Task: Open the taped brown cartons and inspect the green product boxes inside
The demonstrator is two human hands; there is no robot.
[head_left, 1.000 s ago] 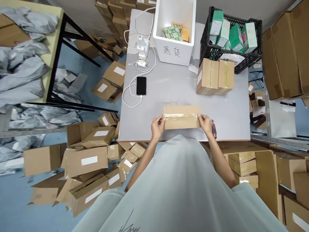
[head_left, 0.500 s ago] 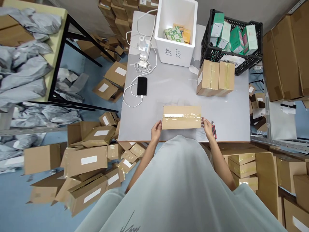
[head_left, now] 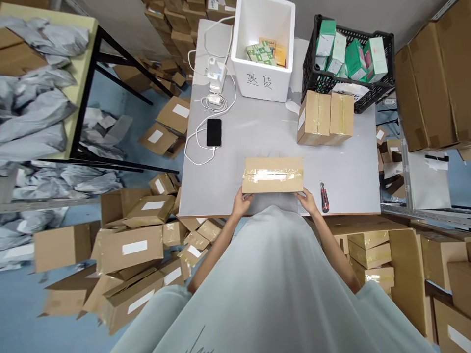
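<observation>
A long cardboard box with shiny tape along its top lies in front of me, near the table's front edge. My left hand grips its near left corner, the fingers partly beneath it. At the near right corner my right hand has hold of the same box, its fingertips hidden under the edge. To the right of that hand a red and black utility knife rests on the table.
Two taped cartons stand before a black crate of green boxes. A white foam box sits at the back. A phone with a charging cable lies left. Cardboard boxes crowd the floor.
Both hands have shifted from the box's sides to its near lower corners. The box has tilted, and its taped top shows differently. The right hand has moved away from the knife.
</observation>
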